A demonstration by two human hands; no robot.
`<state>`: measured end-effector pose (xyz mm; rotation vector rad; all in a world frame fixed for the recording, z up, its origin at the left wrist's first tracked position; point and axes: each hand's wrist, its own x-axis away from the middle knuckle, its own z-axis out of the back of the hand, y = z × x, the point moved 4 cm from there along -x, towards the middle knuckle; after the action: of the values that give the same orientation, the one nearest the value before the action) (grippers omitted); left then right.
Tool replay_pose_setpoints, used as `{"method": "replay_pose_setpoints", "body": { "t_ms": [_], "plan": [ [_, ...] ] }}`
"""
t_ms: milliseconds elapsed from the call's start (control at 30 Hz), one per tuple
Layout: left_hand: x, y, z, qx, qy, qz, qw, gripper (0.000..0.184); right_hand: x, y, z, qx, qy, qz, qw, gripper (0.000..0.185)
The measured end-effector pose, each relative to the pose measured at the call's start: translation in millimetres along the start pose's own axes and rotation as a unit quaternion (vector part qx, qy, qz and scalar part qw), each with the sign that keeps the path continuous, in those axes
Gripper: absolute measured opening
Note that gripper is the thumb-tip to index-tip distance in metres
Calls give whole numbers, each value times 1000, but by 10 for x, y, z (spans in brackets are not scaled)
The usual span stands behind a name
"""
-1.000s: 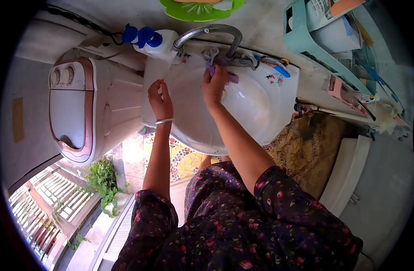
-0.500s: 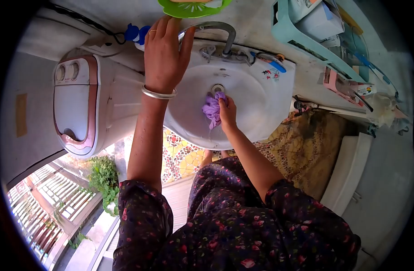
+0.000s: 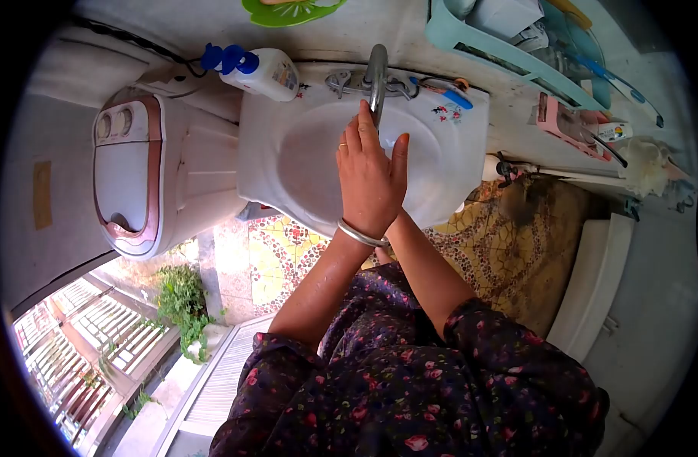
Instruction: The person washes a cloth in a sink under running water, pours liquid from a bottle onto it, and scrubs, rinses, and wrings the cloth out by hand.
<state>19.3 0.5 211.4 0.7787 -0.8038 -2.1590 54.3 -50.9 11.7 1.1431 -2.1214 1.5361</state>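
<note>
My left hand [image 3: 372, 171], with a metal bangle on its wrist, is open over the white sink [image 3: 311, 156]. Its fingers are stretched out, and the fingertips overlap the curved metal faucet [image 3: 376, 76]; whether they touch it I cannot tell. My right forearm [image 3: 429, 266] crosses beneath the left wrist, and the right hand itself is hidden behind my left hand. The purple cloth does not show now.
A white bottle with a blue cap [image 3: 269, 75] stands on the sink's left corner. A blue-handled item [image 3: 457, 99] lies on the right corner. Above are a green dish [image 3: 292, 12] and a teal rack [image 3: 509, 57]. A washing machine [image 3: 124, 183] stands left.
My left hand has come down and right from near the green dish to over the sink. The faucet spout has swung round toward me. The purple cloth and right hand have become hidden.
</note>
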Motion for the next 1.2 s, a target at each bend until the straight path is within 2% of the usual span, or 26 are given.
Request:
{"method": "replay_pose_setpoints", "body": {
  "t_ms": [33, 100, 133, 167, 233, 267, 300, 333, 367, 433, 467, 533, 567, 600, 633, 700, 733, 800, 833, 867, 900, 933, 967, 1033, 1067, 1200],
  "plan": [
    [46, -115, -65, -1, 1, 2, 1000, 54, 15, -35, -15, 4, -11, -12, 1000, 30],
    [173, -596, -189, 256, 108, 74, 958, 49, -98, 58, 33, -24, -17, -6, 1000, 28],
    [268, -837, -279, 126, 111, 106, 980, 48, -158, 98, 47, -57, -21, 0, 998, 27],
    [423, -1089, -501, 124, 113, 108, 980, 48, -176, 101, 34, -56, -23, -2, 998, 27],
    [641, -1460, -844, 108, 20, 212, 971, 34, -160, 192, -41, -36, -115, -73, 990, 25],
    [614, -1536, -855, 105, 22, 215, 971, 34, -159, 291, -88, -52, -90, -83, 991, 23],
    [572, -1636, -881, 111, -42, 216, 969, 30, -160, 299, -59, -52, -92, -88, 990, 23],
    [515, -1677, -831, 115, -107, 217, 963, 30, -130, 309, -39, -45, -134, -124, 982, 24],
    [451, -1715, -746, 110, -105, 220, 963, 30, -48, 261, -114, -37, -177, -157, 971, 25],
    [287, -1785, -603, 64, -101, 186, 975, 25, 99, 114, -238, -20, -153, -157, 975, 26],
    [192, -1827, -464, 43, -93, 107, 989, 26, 155, 42, -291, 20, -175, -142, 974, 26],
    [-11, -1917, -103, 27, -13, 100, 995, 23, 211, -17, -295, 59, -196, -128, 970, 27],
    [-135, -1966, 96, 26, 32, 60, 997, 20, 189, -64, -248, 132, -210, -93, 964, 27],
    [-234, -2031, 273, 11, 60, 66, 996, 15, 157, -108, -200, 204, -222, -56, 952, 27],
    [-326, -2079, 440, -50, 50, -3, 997, 11, 105, -99, -119, 202, -221, -55, 952, 27],
    [-359, -2190, 521, -210, 2, -87, 974, 22, 18, -56, 150, 232, -193, -39, 953, 26],
    [-304, -2358, 576, -208, 0, -87, 974, 22, 20, -86, 250, 246, -191, -42, 949, 24],
    [-139, -2765, 496, -265, -35, -80, 960, 41, 21, -113, 475, 237, -192, -23, 952, 22],
    [-46, -2813, 458, -262, -37, -81, 961, 41, 24, -140, 594, 226, -195, -4, 954, 21],
    [138, -2829, 483, -281, -31, -47, 958, 44, 56, -161, 734, 226, -188, -8, 956, 21],
    [330, -2822, 501, -301, -20, -15, 953, 47, 65, -247, 836, 233, -203, 46, 950, 19],
    [540, -2765, 491, -294, -6, 24, 955, 48, 43, -355, 881, 238, -220, 106, 940, 18],
    [783, -2656, 461, -286, 6, 63, 956, 49, 45, -447, 939, 237, -217, 108, 941, 18],
    [1165, -2346, 318, -267, 13, 97, 959, 47, 143, -717, 1049, 233, -167, 197, 938, 17],
    [1335, -2181, 204, -253, -3, 121, 960, 47, 158, -800, 1108, 207, -127, 233, 942, 16],
    [1583, -1564, -379, -288, -102, 115, 945, 45, 130, -1050, 1382, 214, -67, 271, 936, 15]
  ]
}}
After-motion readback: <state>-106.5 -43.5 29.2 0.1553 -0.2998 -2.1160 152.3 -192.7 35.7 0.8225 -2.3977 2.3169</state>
